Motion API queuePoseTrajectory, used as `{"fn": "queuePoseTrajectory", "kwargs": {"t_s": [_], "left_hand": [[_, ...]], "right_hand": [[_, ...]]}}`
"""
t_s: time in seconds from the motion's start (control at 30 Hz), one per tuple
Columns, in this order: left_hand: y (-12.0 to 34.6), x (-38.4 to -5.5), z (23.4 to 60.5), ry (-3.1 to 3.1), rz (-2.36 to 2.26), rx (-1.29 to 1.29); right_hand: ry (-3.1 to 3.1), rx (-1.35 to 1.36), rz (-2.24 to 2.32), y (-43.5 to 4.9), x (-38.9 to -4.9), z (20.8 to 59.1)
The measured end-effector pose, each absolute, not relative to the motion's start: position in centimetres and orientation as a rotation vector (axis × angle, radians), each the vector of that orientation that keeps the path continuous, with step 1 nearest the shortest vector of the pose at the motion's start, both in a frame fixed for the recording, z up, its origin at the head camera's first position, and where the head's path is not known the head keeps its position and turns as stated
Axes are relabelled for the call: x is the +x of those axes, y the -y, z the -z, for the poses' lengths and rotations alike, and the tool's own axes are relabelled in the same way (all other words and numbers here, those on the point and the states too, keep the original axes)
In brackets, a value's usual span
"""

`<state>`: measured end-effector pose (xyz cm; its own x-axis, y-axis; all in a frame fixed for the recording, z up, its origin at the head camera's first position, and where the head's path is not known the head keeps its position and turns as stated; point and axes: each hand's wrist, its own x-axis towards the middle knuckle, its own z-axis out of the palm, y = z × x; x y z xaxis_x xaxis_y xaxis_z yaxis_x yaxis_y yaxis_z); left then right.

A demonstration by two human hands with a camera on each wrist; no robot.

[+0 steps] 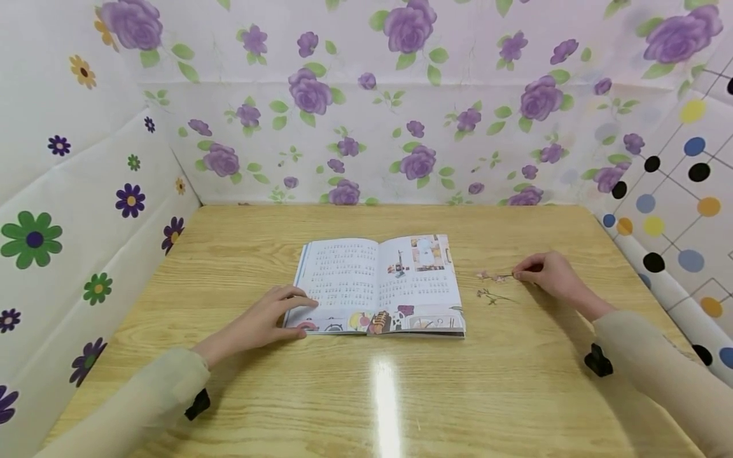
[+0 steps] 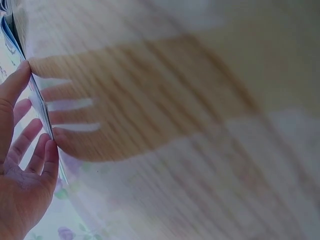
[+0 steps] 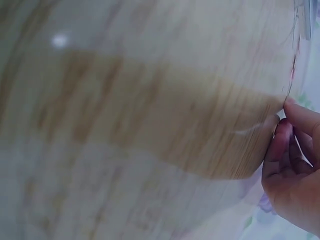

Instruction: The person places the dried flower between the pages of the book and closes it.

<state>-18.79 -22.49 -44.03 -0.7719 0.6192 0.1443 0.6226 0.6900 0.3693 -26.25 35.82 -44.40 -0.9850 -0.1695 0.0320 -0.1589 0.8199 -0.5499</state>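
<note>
An open book (image 1: 343, 280) lies flat in the middle of the table, with printed text and coloured pictures on both pages. My left hand (image 1: 260, 321) rests at its lower left corner, fingers spread loosely over the page edge and thumb near the bottom edge. The left wrist view shows this hand (image 2: 27, 165) touching the book's thin edge. To the right of the book, my right hand (image 1: 552, 278) pinches the stem end of a small pink dried flower sprig (image 1: 494, 277). A second dried flower sprig (image 1: 491, 296) lies just below it on the table.
The wooden table (image 1: 286, 401) has a glossy top with a bright light reflection at the front. Behind it hangs a purple-flowered cloth (image 1: 366, 146). Patterned cloths also border the left and right sides. A small black device (image 1: 598, 360) sits under the right wrist.
</note>
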Motion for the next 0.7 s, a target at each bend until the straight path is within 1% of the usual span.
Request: {"fn": "queuePoseTrajectory", "kwargs": {"t_s": [0.2,0.53,0.7], "left_hand": [[22.4,-18.7,44.0,2.884,0.653,-1.057],[22.4,-18.6,43.8,2.894,0.662,-1.047],[22.3,-18.6,43.9,2.900,0.677,-1.049]], "right_hand": [[-3.040,-0.407,0.829,-35.7,-26.1,44.7],[-3.000,-0.501,0.753,-35.1,-26.5,44.4],[-2.983,-0.551,0.775,-35.0,-26.6,43.6]]}}
